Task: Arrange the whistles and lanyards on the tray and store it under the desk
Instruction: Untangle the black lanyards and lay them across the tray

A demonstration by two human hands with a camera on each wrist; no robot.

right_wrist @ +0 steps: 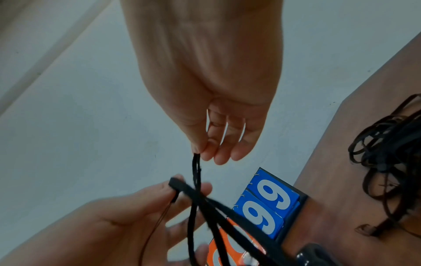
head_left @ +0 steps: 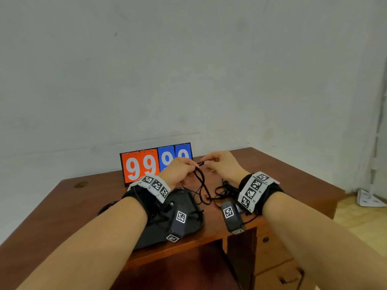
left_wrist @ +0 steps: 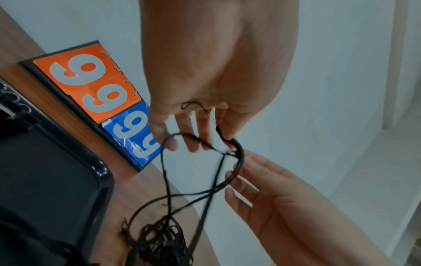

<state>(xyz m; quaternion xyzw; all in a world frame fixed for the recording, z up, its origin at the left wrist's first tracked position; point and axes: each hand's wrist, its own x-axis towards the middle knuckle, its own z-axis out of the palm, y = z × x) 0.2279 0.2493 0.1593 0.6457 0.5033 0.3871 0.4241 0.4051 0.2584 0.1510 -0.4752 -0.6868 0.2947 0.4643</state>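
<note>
Between the two raised hands, a thin black cord lanyard [head_left: 200, 181] is hanging limp, the left hand [head_left: 178, 170] pinching its loop and the right hand [head_left: 222, 164] pinching one end. Just below the hands, its slack is trailing into a tangled pile of black lanyards [head_left: 225, 190] beside the dark plastic tray [head_left: 188, 197]. It is looking light, floppy and snag-prone, so holding near the loop's top seems wisest.

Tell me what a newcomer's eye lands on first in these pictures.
First, the scoreboard at the back of the wooden desk, showing 99 in orange and 99 in blue. Next, the left hand and right hand raised before it, pinching a black lanyard whose loops hang toward a tangled pile beside the dark tray.
</note>
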